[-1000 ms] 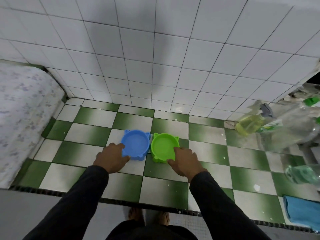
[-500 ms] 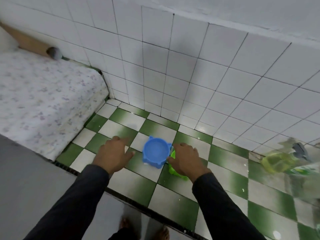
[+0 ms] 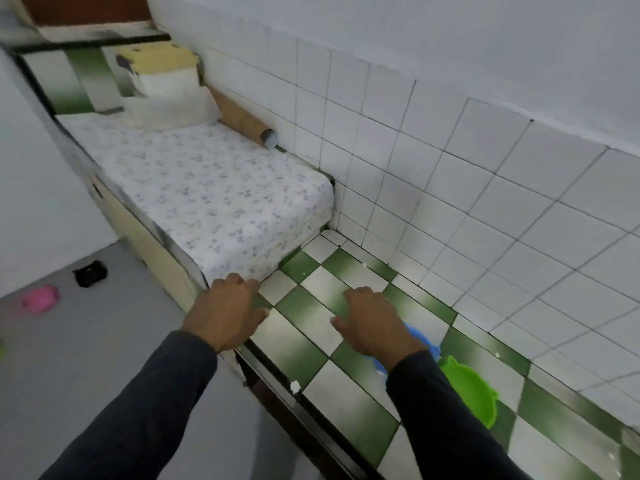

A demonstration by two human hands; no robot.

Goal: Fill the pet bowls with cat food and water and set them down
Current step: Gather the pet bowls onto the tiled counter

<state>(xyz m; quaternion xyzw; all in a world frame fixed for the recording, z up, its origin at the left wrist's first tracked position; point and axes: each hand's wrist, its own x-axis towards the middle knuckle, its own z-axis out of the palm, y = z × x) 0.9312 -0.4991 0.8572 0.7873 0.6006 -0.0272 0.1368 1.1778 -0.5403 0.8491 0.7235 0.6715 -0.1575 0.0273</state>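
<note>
Both hands empty, fingers loosely spread, left hand (image 3: 227, 311) over the tiled bench (image 3: 313, 368) edge, right hand (image 3: 372, 322) just above the blue bowl (image 3: 420, 337) beside the green bowl (image 3: 471, 386): best gripped by the rims, kept level.

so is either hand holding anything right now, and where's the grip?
Nothing is held. The left hand and right hand hover open above the tiled counter; the blue bowl and green bowl sit on it, ungripped.
</note>
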